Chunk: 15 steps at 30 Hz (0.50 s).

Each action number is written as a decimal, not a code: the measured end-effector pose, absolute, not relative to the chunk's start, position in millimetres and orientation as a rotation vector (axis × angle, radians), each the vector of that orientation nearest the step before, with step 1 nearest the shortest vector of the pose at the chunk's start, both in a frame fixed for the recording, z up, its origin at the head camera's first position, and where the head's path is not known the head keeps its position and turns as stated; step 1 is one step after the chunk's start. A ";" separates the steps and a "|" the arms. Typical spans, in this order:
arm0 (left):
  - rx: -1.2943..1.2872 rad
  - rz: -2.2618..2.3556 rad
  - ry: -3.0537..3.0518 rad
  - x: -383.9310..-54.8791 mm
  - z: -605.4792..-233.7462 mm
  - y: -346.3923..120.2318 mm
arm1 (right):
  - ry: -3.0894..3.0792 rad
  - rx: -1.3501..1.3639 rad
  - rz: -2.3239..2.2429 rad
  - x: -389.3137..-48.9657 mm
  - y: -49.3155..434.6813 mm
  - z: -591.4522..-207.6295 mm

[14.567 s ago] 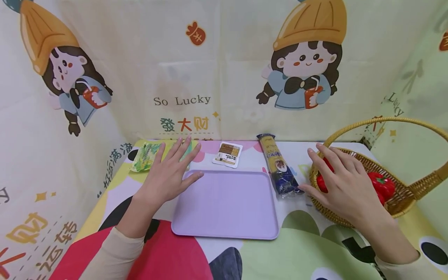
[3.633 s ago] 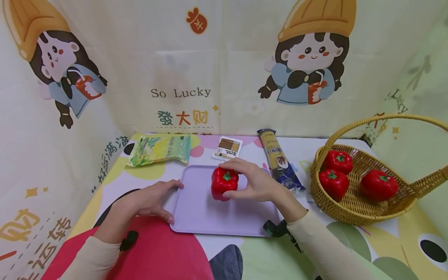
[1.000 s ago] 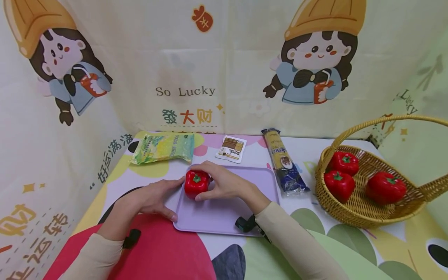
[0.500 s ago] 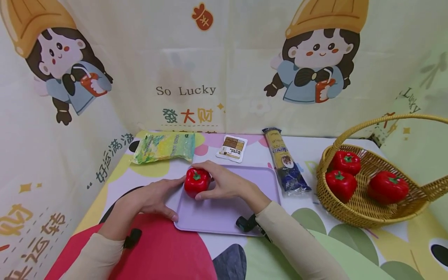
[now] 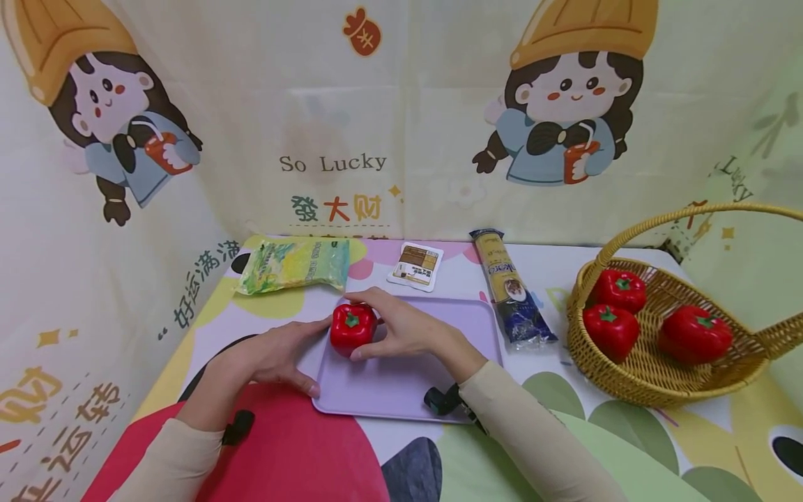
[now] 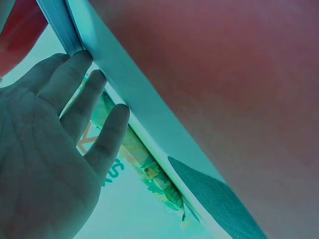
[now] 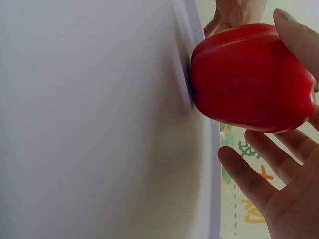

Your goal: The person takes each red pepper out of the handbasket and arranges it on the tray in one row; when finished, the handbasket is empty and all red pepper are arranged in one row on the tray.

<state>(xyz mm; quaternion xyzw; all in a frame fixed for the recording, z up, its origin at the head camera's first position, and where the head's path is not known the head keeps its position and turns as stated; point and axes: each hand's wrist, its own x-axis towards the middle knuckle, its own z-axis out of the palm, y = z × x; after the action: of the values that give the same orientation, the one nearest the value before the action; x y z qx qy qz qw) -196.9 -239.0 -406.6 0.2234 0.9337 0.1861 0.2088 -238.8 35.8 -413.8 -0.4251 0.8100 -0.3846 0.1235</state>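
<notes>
A red bell pepper (image 5: 353, 329) with a green stem sits upright at the left side of the lilac tray (image 5: 408, 390). My right hand (image 5: 401, 326) grips it from the right, thumb in front and fingers behind. The right wrist view has the pepper (image 7: 251, 77) low against the tray's surface (image 7: 99, 119), with the thumb on it and some fingers spread off it. My left hand (image 5: 270, 355) rests at the tray's left edge, thumb and fingers spread and fairly straight. In the left wrist view, the left hand's fingertips (image 6: 119, 112) are along the tray's rim.
Several red bell peppers (image 5: 695, 336) lie in a wicker basket (image 5: 665, 390) on the right. Behind the tray lie a yellow-green packet (image 5: 295, 265), a small white-and-brown sachet (image 5: 416, 266) and a long pasta packet (image 5: 511, 289). A printed cloth (image 5: 433, 139) hangs behind.
Since several seconds ago, the right hand has carried the pepper from the tray's middle to its left side. At first, both hands were spread and the tray was bare. Over the last second little moves.
</notes>
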 end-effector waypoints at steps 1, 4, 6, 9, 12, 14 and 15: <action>0.625 0.518 2.598 -197.0 -406.4 -239.2 | 2.372 -1.239 -1.114 -238.4 36.0 -413.2; 0.633 0.514 2.600 -197.2 -405.7 -239.3 | 2.388 -1.254 -1.090 -237.1 36.0 -411.0; 0.639 0.520 2.602 -196.9 -405.5 -239.1 | 2.389 -1.255 -1.081 -236.0 36.4 -409.7; 0.656 0.530 2.607 -195.8 -405.1 -238.8 | 2.377 -1.249 -1.081 -234.8 37.3 -408.0; 0.667 0.530 2.612 -195.0 -405.7 -238.7 | 2.379 -1.233 -1.083 -233.6 38.5 -406.7; 0.663 0.525 2.613 -195.1 -405.8 -239.2 | 2.382 -1.234 -1.082 -233.0 39.5 -405.9; 0.656 0.521 2.614 -195.3 -406.3 -239.6 | 2.386 -1.234 -1.078 -232.7 39.9 -405.5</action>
<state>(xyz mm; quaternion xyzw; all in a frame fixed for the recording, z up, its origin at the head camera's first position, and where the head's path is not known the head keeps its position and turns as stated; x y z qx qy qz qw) -195.3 -239.6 -406.3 0.2343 0.9336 0.1862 0.1969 -232.7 39.9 -405.5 -0.4231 0.8181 -0.3695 0.1233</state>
